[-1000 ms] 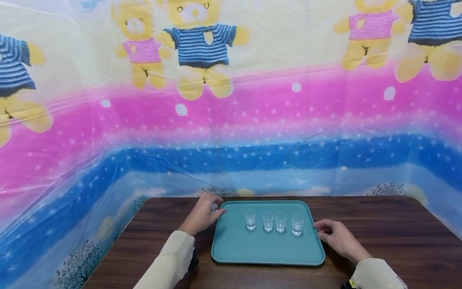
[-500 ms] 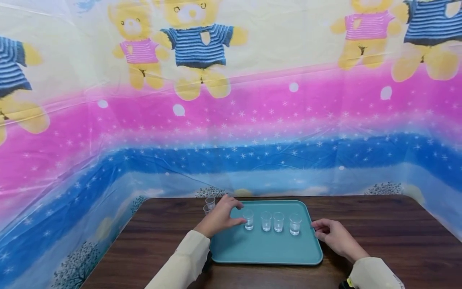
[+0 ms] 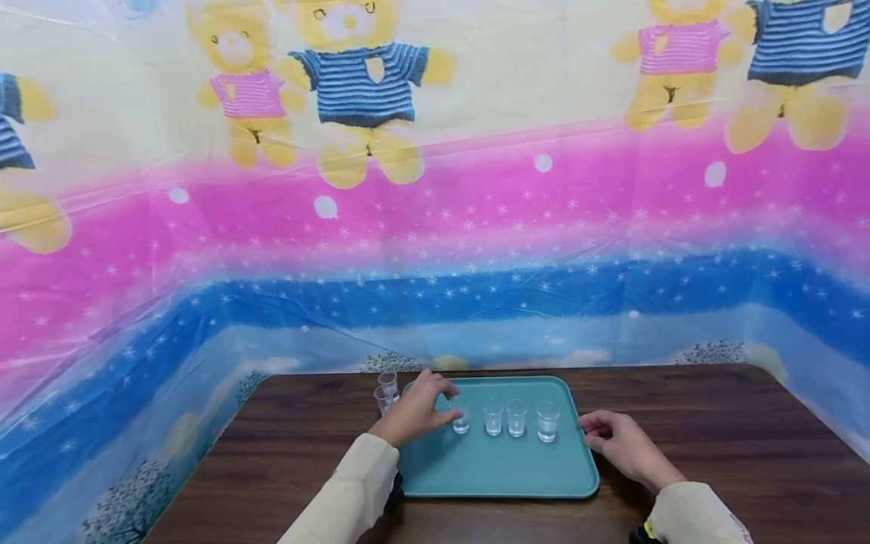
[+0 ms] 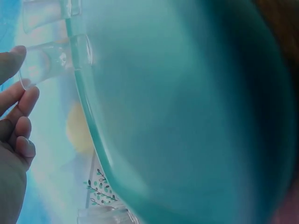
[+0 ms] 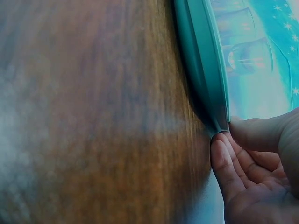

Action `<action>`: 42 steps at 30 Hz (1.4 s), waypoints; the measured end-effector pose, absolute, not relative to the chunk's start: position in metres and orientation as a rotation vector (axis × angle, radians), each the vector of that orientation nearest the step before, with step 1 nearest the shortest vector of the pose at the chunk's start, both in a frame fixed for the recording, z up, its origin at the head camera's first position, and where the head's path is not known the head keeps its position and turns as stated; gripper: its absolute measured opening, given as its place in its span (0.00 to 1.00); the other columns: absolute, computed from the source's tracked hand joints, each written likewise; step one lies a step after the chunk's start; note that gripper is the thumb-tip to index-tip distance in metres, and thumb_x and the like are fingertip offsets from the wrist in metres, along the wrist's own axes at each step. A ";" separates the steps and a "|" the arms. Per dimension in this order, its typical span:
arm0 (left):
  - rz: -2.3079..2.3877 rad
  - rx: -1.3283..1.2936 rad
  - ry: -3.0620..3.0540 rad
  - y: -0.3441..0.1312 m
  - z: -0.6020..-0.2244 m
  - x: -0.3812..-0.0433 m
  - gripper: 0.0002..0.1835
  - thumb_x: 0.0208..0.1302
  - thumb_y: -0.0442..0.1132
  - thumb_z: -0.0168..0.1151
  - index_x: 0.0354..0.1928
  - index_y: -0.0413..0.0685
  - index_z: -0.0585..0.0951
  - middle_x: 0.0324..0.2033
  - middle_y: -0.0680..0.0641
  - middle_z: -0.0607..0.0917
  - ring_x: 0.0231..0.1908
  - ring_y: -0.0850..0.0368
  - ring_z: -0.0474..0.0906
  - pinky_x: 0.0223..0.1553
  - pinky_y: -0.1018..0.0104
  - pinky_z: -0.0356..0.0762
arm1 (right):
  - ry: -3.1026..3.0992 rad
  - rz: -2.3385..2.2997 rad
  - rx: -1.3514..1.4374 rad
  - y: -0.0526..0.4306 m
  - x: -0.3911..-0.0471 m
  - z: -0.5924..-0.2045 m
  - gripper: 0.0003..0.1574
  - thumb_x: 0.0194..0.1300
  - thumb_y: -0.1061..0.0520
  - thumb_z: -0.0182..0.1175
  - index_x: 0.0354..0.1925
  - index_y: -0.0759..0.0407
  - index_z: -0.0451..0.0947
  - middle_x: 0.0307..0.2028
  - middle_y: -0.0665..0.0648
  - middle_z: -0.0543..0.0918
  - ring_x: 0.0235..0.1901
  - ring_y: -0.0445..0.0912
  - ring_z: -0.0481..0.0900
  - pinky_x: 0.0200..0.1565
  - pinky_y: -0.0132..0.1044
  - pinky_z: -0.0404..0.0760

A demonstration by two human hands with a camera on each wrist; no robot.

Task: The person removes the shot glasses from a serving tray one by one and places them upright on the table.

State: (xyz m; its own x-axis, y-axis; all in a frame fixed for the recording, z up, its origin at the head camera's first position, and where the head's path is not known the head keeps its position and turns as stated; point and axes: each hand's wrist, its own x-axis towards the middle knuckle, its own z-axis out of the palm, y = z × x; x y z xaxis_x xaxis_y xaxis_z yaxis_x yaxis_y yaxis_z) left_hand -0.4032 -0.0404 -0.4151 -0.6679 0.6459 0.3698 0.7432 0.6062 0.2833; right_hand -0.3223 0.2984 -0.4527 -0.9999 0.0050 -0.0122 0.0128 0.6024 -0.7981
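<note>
My left hand [image 3: 419, 406] reaches over the left side of a teal tray [image 3: 503, 472]. Its thumb and fingertips pinch the rim of the leftmost clear shot glass [image 4: 53, 60], which stands upright on the tray. Part of this glass is hidden behind the hand in the head view. To its right, three more shot glasses stand in a row, among them a middle one [image 3: 516, 418] and the rightmost one [image 3: 547, 421]. My right hand [image 3: 628, 447] grips the tray's right edge, thumb above and fingers below, as the right wrist view shows.
Two more shot glasses [image 3: 388, 384] stand on the dark wooden table [image 3: 720, 423] just beyond the tray's left edge, partly behind my left hand. A printed cloth [image 3: 476, 302] with bears hangs behind and around the table.
My left hand has moved right, from a glass beside the tray to the leftmost glass on it, uncovering the two glasses off the tray. My right hand stays at the tray edge.
</note>
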 end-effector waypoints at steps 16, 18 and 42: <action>-0.707 -1.064 -2.638 -0.061 -0.410 -0.398 0.15 0.61 0.43 0.66 0.47 0.44 0.79 0.41 0.47 0.78 0.43 0.55 0.70 0.45 0.58 0.72 | 2.798 -1.371 0.033 0.300 -0.322 -0.453 0.18 0.63 0.68 0.58 0.52 0.66 0.76 0.42 0.55 0.79 0.40 0.47 0.76 0.38 0.42 0.77; -0.727 -1.051 -2.641 -0.066 -0.408 -0.396 0.15 0.61 0.42 0.66 0.46 0.44 0.78 0.40 0.46 0.78 0.43 0.54 0.71 0.45 0.56 0.72 | 2.796 -1.368 0.039 0.300 -0.322 -0.453 0.18 0.63 0.68 0.58 0.52 0.66 0.76 0.41 0.55 0.79 0.40 0.47 0.76 0.38 0.42 0.77; -0.714 -0.683 -2.704 -0.145 -0.411 -0.382 0.13 0.58 0.40 0.69 0.40 0.41 0.79 0.33 0.49 0.76 0.33 0.59 0.65 0.33 0.61 0.70 | 2.783 -1.335 0.004 0.299 -0.320 -0.451 0.18 0.63 0.69 0.58 0.52 0.68 0.75 0.41 0.56 0.79 0.40 0.48 0.76 0.37 0.43 0.78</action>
